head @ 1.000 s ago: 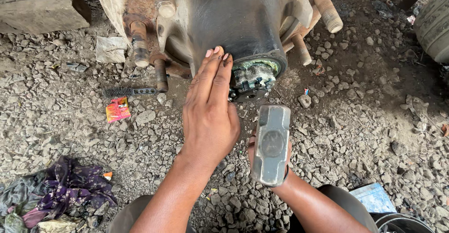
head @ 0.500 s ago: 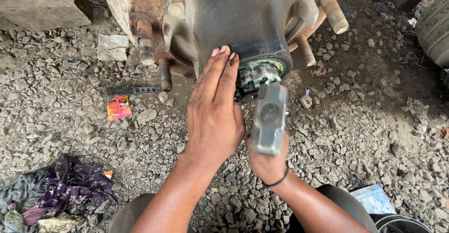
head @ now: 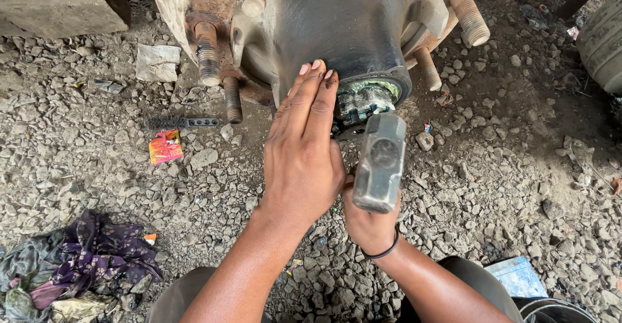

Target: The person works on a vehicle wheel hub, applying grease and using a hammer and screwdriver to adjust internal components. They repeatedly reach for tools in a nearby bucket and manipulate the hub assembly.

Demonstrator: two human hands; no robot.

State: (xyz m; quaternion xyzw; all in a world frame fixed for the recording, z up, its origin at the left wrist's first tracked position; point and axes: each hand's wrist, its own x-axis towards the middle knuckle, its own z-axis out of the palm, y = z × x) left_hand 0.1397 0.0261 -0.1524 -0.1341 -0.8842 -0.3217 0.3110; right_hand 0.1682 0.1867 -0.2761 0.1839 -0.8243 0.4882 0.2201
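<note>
A large dark wheel hub (head: pixel 337 25) with threaded studs lies over the gravel at the top. Its open end (head: pixel 367 99) shows green grease and a bearing. My left hand (head: pixel 304 148) lies flat with fingers together, fingertips resting on the hub just left of that opening. My right hand (head: pixel 369 222) grips the handle of a steel sledge hammer (head: pixel 380 161). The hammer head points at the greasy opening, its front face a short gap below it.
Loose gravel covers the ground. A wire brush (head: pixel 175 122) and a red wrapper (head: pixel 165 147) lie to the left, purple rags (head: pixel 84 258) at lower left. A concrete block (head: pixel 58 5) sits top left, a tyre (head: pixel 602 38) at the right edge.
The hammer has moved up and forward toward the hub's greasy opening. My left hand has stayed on the hub.
</note>
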